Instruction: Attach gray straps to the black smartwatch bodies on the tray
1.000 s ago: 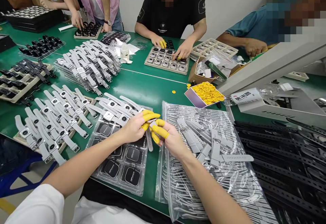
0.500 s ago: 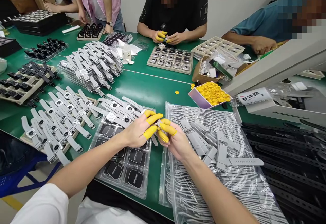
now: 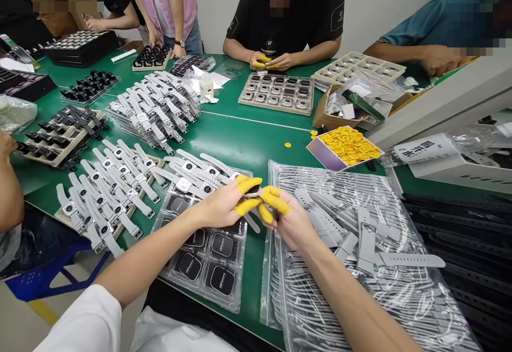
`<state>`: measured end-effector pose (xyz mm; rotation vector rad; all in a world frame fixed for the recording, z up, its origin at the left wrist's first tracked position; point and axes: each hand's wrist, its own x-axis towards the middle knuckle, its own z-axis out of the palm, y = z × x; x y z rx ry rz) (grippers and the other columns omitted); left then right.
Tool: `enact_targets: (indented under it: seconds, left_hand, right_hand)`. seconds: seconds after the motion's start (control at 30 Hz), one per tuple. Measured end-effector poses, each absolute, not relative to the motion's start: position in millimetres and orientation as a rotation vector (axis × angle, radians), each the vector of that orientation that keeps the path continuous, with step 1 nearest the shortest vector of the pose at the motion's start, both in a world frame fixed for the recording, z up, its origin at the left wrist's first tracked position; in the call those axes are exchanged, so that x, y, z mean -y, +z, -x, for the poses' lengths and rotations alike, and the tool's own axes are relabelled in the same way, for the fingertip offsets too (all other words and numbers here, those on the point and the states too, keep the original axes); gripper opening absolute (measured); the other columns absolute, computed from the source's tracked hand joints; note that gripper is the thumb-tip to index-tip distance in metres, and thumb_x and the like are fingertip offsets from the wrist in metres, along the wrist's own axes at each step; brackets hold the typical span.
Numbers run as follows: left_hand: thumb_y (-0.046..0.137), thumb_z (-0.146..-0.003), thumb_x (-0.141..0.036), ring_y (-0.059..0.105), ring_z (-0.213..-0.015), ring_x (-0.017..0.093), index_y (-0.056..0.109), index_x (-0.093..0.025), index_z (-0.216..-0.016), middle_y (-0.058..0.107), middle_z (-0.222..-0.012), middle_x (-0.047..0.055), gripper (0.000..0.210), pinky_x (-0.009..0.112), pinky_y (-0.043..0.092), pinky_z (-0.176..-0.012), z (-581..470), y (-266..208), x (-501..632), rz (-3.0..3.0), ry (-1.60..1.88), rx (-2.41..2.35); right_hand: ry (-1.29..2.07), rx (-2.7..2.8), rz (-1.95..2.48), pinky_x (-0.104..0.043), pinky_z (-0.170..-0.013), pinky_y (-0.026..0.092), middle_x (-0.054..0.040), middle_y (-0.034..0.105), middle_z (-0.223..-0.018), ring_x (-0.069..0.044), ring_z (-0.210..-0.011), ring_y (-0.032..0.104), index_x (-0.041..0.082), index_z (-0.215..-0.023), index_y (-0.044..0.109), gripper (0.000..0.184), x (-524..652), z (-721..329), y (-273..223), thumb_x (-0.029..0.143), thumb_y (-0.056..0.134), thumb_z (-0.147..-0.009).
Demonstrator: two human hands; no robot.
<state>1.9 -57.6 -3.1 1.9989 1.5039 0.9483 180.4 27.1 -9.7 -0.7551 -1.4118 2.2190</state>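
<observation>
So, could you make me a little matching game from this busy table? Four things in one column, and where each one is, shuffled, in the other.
Things
1. Dark-faced watch
2. Loose grey straps
3. Heap of yellow rings
4. Black straps

Places
A. In a small box
B. At the far right, beyond the clear plastic bag
C. In the fingers of the left hand and right hand
D. On top of the clear plastic bag

Pairs: 1-C, 2-D, 3-A, 4-B
</observation>
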Motion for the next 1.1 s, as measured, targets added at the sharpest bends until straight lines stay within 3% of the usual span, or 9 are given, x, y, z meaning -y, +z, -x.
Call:
enact_targets:
  seconds: [0.17,0.3,0.37,0.43,0.6,0.77,0.9,1.1]
  left_hand:
    - [0.05,-0.094,-0.015,0.066,-0.119,0.031,0.053,-0.019,-0.144,0.067,-0.126,0.015,0.05,0.047,0.056,-0.101,13,25,62,-1.954,0.806,-1.732]
    - [0.06,-0.087,-0.018,0.069,-0.095,0.027,0.071,-0.023,-0.111,0.072,-0.093,0.008,0.027,0.037,0.056,-0.089,51,64,64,-1.924,0.735,-1.851]
    - [0.06,-0.084,-0.017,0.067,-0.088,0.026,0.073,-0.023,-0.093,0.068,-0.082,0.007,0.017,0.037,0.053,-0.087,69,78,63,-1.991,0.611,-1.896]
    - [0.058,-0.082,-0.015,0.065,-0.081,0.025,0.073,-0.023,-0.088,0.066,-0.077,0.006,0.018,0.036,0.051,-0.083,81,87,63,-2.054,0.46,-1.934]
    - [0.057,-0.089,-0.015,0.063,-0.071,0.021,0.069,-0.022,-0.101,0.07,-0.082,0.005,0.018,0.029,0.045,-0.066,82,87,72,-1.906,0.213,-1.854]
    - [0.047,-0.099,-0.014,0.063,-0.084,0.02,0.069,-0.019,-0.1,0.068,-0.099,0.007,0.023,0.032,0.048,-0.076,59,68,89,-2.041,0.003,-1.634]
    - [0.041,-0.102,-0.013,0.056,-0.08,0.021,0.067,-0.016,-0.101,0.062,-0.097,0.008,0.026,0.037,0.046,-0.082,49,51,92,-2.235,-0.09,-1.762]
    - [0.041,-0.106,-0.024,0.057,-0.098,0.028,0.063,-0.016,-0.101,0.063,-0.106,0.012,0.024,0.043,0.046,-0.09,42,45,107,-2.33,-0.087,-2.042]
  right_hand:
    - [1.776,1.93,0.706,-0.029,-0.054,0.035,0.0037,0.056,-0.061,-0.015,-0.054,0.047,0.022,-0.09,0.06,0.036,-30,-185,-9,0.058,0.062,-0.095]
    - [1.395,2.314,0.713,-0.032,-0.062,0.036,0.0004,0.059,-0.071,-0.018,-0.065,0.051,0.022,-0.093,0.066,0.027,-35,-189,-5,0.044,0.052,-0.101]
    - [1.23,2.424,0.718,-0.033,-0.067,0.038,-0.0026,0.062,-0.08,-0.019,-0.072,0.055,0.021,-0.088,0.067,0.025,-37,-192,-1,0.037,0.051,-0.099]
    - [1.099,2.504,0.734,-0.033,-0.067,0.038,-0.0049,0.061,-0.084,-0.02,-0.074,0.056,0.021,-0.078,0.064,0.026,-37,-194,2,0.03,0.049,-0.097]
    - [1.005,2.73,0.618,-0.032,-0.057,0.028,-0.0027,0.057,-0.071,-0.016,-0.059,0.045,0.022,-0.072,0.058,0.018,-32,-199,10,0.019,0.053,-0.089]
    - [1.18,2.97,0.386,-0.031,-0.051,0.022,0.0019,0.049,-0.058,-0.014,-0.049,0.036,0.023,-0.072,0.051,0.018,-28,-206,15,0.013,0.061,-0.084]
    - [1.103,3.048,0.437,-0.032,-0.051,0.024,0.0005,0.052,-0.06,-0.015,-0.049,0.038,0.024,-0.072,0.051,0.02,-27,-207,13,0.015,0.06,-0.088]
    - [0.909,2.961,0.67,-0.032,-0.052,0.027,-0.0035,0.063,-0.069,-0.019,-0.055,0.053,0.023,-0.077,0.057,0.017,-34,-216,23,0.028,0.069,-0.089]
